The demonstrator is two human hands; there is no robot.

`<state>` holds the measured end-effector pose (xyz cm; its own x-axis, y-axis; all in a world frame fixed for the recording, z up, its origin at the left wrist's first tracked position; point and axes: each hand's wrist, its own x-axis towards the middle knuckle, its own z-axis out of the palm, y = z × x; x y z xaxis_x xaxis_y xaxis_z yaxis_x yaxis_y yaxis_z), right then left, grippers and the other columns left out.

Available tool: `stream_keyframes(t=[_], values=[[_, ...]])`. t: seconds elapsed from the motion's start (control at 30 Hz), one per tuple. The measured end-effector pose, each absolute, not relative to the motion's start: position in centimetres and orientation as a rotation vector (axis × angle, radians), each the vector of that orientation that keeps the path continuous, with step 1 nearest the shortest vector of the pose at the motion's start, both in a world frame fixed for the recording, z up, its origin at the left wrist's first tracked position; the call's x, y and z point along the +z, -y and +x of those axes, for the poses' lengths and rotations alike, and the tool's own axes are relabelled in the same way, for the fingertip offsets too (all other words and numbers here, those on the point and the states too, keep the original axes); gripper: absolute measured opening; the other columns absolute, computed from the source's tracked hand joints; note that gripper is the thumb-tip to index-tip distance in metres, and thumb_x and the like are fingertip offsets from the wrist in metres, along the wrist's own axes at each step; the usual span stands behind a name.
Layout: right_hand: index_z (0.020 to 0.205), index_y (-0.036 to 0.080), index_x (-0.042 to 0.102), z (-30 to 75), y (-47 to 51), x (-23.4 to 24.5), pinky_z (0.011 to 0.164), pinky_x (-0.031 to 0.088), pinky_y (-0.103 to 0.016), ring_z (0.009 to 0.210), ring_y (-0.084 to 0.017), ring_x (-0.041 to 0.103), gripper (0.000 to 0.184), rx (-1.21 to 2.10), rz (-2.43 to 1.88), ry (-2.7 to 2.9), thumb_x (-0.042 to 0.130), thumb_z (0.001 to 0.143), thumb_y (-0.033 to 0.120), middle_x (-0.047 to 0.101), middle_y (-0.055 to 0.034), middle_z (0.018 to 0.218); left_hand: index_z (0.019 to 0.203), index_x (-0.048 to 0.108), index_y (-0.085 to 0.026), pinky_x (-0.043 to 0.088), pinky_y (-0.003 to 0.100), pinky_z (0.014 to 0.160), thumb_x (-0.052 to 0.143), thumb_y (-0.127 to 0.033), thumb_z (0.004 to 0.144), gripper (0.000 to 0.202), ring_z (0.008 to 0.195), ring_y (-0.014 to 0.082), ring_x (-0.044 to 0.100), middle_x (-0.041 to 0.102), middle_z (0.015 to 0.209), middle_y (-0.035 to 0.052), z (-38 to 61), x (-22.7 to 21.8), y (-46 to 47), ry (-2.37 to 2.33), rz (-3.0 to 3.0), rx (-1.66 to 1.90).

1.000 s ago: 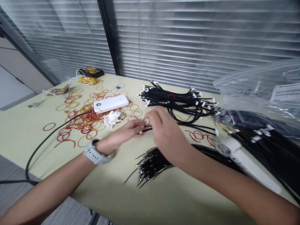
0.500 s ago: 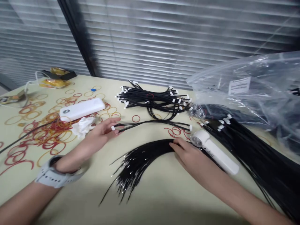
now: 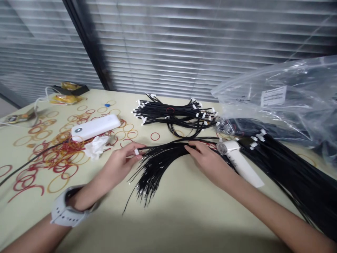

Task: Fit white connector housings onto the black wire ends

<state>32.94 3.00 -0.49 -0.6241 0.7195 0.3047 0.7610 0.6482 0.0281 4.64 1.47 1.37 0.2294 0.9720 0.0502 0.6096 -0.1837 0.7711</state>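
My left hand (image 3: 119, 165) pinches the white connector end of a few thin black cables (image 3: 168, 142) that run right across the table. My right hand (image 3: 206, 160) rests palm down on a loose fan of black wires with bare tips (image 3: 155, 165), fingers pressed on the strands at mid-length. The fan spreads toward me between both hands. A grey watch (image 3: 64, 211) sits on my left wrist.
A tied bundle of black cables with white connectors (image 3: 175, 114) lies behind. Red and yellow rubber bands (image 3: 52, 151) litter the left, with a white power bank (image 3: 96, 127) and crumpled tissue (image 3: 96, 147). A white handheld fan (image 3: 240, 162), more black cables (image 3: 289, 172) and a clear plastic bag (image 3: 284, 98) fill the right.
My right hand left my left hand, dropped onto the wire fan and slid it up toward the held cables. My left hand kept its pinch. The camera turned right.
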Motion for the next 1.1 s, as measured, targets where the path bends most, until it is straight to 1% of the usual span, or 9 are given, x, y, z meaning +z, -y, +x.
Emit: stream_keyframes(t=[0.17, 0.3, 0.37, 0.43, 0.53, 0.73, 0.83, 1.0, 1.1], values=[[0.112, 0.012, 0.051, 29.0, -2.4, 0.8, 0.083, 0.042, -0.034, 0.097, -0.018, 0.045, 0.032, 0.069, -1.012, 2.66, 0.038, 0.083, 0.008, 0.049, -0.0108, 0.1, 0.107, 0.053, -0.017, 0.047, 0.03, 0.076, 0.046, -0.03, 0.085, 0.026, 0.084, 0.0174, 0.058, 0.06, 0.096, 0.0062, 4.7, 1.2, -1.4, -1.478, 1.932, 0.756], [0.085, 0.013, 0.057, 26.9, -3.2, 1.2, 0.078, 0.039, -0.031, 0.083, -0.014, 0.045, 0.02, 0.278, -0.958, 2.675, 0.038, 0.085, 0.011, 0.049, -0.0067, 0.086, 0.109, 0.05, -0.017, 0.047, 0.027, 0.069, 0.047, -0.029, 0.085, 0.027, 0.075, 0.0158, 0.058, 0.062, 0.082, 0.0043, 4.8, 1.0, -1.3, -1.476, 1.88, 0.726], [0.079, 0.014, 0.056, 26.8, -3.5, 1.5, 0.077, 0.038, -0.028, 0.081, -0.013, 0.045, 0.017, 0.382, -0.991, 2.634, 0.04, 0.085, 0.011, 0.049, -0.0052, 0.083, 0.108, 0.048, -0.016, 0.047, 0.026, 0.067, 0.048, -0.028, 0.084, 0.027, 0.072, 0.0151, 0.058, 0.061, 0.076, 0.0028, 4.9, 0.9, -1.2, -1.456, 1.837, 0.75], [0.078, 0.014, 0.056, 27.0, -3.6, 1.8, 0.076, 0.036, -0.028, 0.081, -0.012, 0.045, 0.016, 0.475, -0.999, 2.602, 0.042, 0.085, 0.013, 0.051, -0.0038, 0.083, 0.105, 0.048, -0.015, 0.047, 0.025, 0.066, 0.05, -0.027, 0.083, 0.025, 0.072, 0.0146, 0.058, 0.062, 0.077, 0.0028, 5.0, 0.9, -1.2, -1.409, 1.784, 0.778], [0.079, 0.015, 0.056, 27.2, -3.5, 2.0, 0.076, 0.035, -0.027, 0.08, -0.012, 0.047, 0.015, 0.58, -0.982, 2.566, 0.042, 0.085, 0.014, 0.054, -0.0018, 0.083, 0.101, 0.049, -0.015, 0.046, 0.023, 0.067, 0.051, -0.028, 0.083, 0.023, 0.077, 0.0142, 0.059, 0.063, 0.086, 0.0045, 5.2, 1.1, -1.2, -1.322, 1.673, 0.788], [0.078, 0.016, 0.057, 26.3, -3.0, 1.5, 0.071, 0.035, -0.022, 0.076, -0.009, 0.049, 0.009, 0.789, -1.025, 2.262, 0.049, 0.081, 0.012, 0.056, 0.001, 0.077, 0.101, 0.048, -0.015, 0.044, 0.021, 0.075, 0.049, -0.022, 0.085, 0.018, 0.091, 0.0135, 0.057, 0.06, 0.103, 0.0066, 6.0, 1.9, -0.9, -1.193, 1.511, 0.786], [0.077, 0.016, 0.055, 25.7, -2.3, 1.2, 0.065, 0.036, -0.021, 0.073, -0.008, 0.048, 0.009, 0.858, -1.11, 2.099, 0.047, 0.082, 0.015, 0.054, 0.0009, 0.076, 0.102, 0.047, -0.015, 0.044, 0.021, 0.075, 0.049, -0.02, 0.085, 0.018, 0.09, 0.013, 0.057, 0.062, 0.098, 0.0055, 6.4, 2.0, -0.4, -1.168, 1.459, 0.761], [0.082, 0.016, 0.052, 24.8, -0.8, 0.2, 0.061, 0.035, -0.022, 0.068, -0.009, 0.046, 0.013, 0.773, -1.169, 1.985, 0.04, 0.085, 0.018, 0.051, -0.0012, 0.078, 0.105, 0.047, -0.015, 0.043, 0.021, 0.075, 0.049, -0.02, 0.085, 0.02, 0.091, 0.0134, 0.056, 0.062, 0.096, 0.005, 7.0, 1.6, 0.0, -1.126, 1.369, 0.748], [0.085, 0.014, 0.054, 24.6, -0.3, -0.4, 0.061, 0.035, -0.022, 0.071, -0.01, 0.046, 0.014, 0.745, -1.082, 1.979, 0.04, 0.085, 0.018, 0.051, -0.0031, 0.08, 0.104, 0.048, -0.014, 0.043, 0.02, 0.07, 0.051, -0.02, 0.084, 0.021, 0.083, 0.0126, 0.057, 0.063, 0.091, 0.0045, 7.1, 1.4, 0.0, -1.134, 1.368, 0.751]])
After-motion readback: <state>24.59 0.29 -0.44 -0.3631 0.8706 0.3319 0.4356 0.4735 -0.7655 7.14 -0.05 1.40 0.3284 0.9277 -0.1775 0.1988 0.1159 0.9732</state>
